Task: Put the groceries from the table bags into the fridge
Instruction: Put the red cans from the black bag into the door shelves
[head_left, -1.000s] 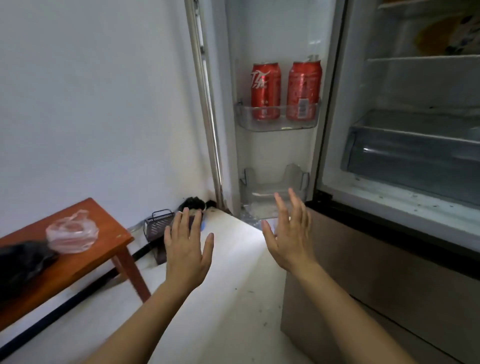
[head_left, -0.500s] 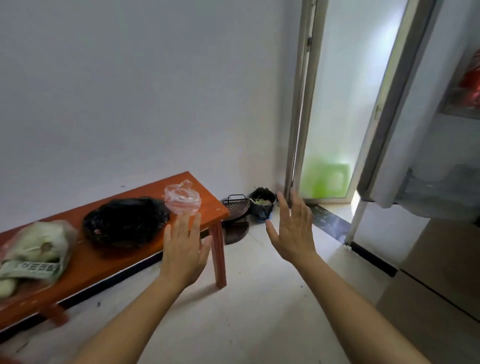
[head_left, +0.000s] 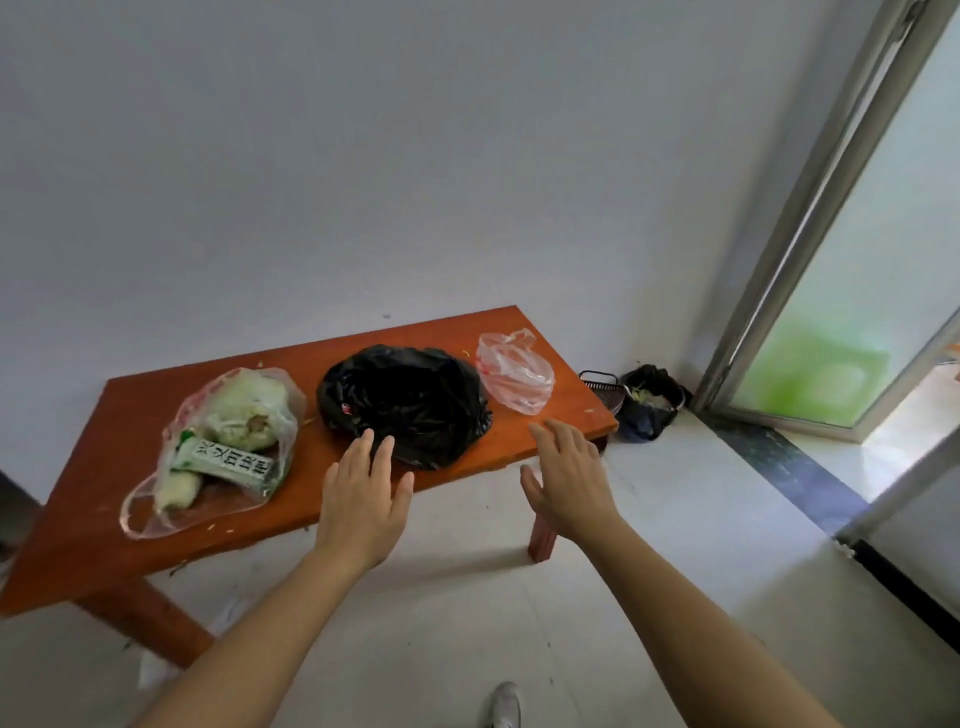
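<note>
The view has swung from the fridge round to the table (head_left: 104, 519), so a fresh pickup looks to be starting. The veg bag (head_left: 228, 441) lies left of the left hand (head_left: 363, 499), which is empty with fingers straight. Its tips reach the black bag (head_left: 410, 400); contact is unclear. The right hand (head_left: 569, 478), also empty and spread, hovers over the table edge. The small clear bag (head_left: 514, 374) is just beyond it.
</note>
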